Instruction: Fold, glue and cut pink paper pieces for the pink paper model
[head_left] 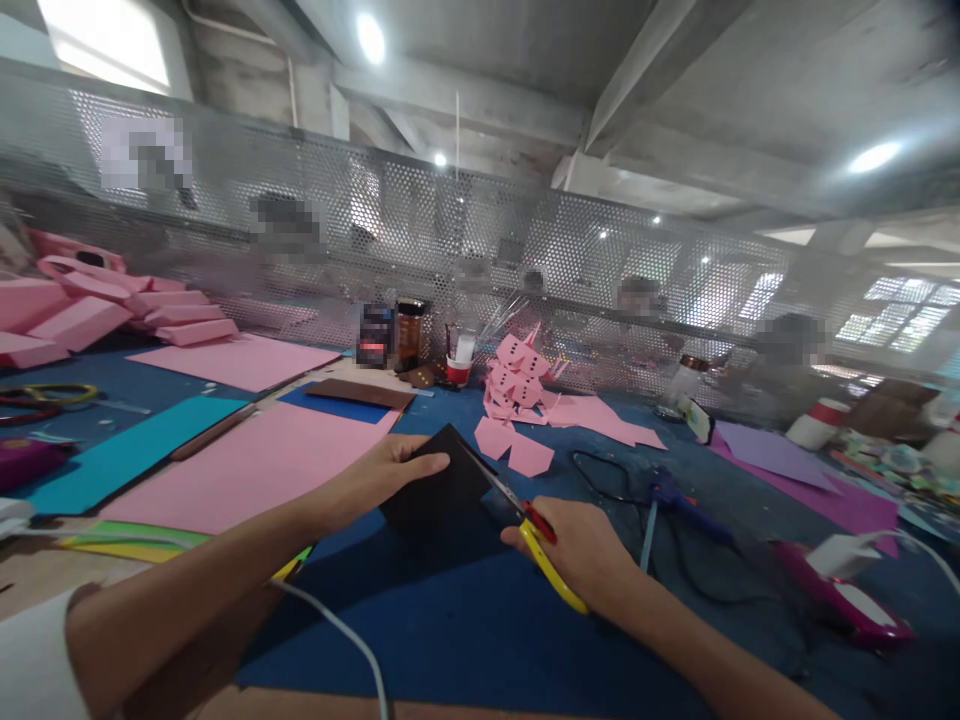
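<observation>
My left hand (401,470) pinches a black sheet of paper or card (439,495) between thumb and fingers, holding it up over the dark blue work surface (450,640). In my right hand (577,545) is a pair of scissors (551,570) with yellow and red handles. Their blades meet the right edge of the black sheet; whether they are parted is hard to make out. Just beyond the sheet lie pink paper pieces (514,447) and a pink folded-paper figure with black dots (517,375).
Pink sheets (262,465) and a teal strip (142,450) lie to the left, below a pile of pink paper forms (82,305). A blue glue gun (686,505) with its cord, purple sheets (780,465) and a magenta power strip (844,595) are at the right. A perforated metal screen (450,235) stands behind.
</observation>
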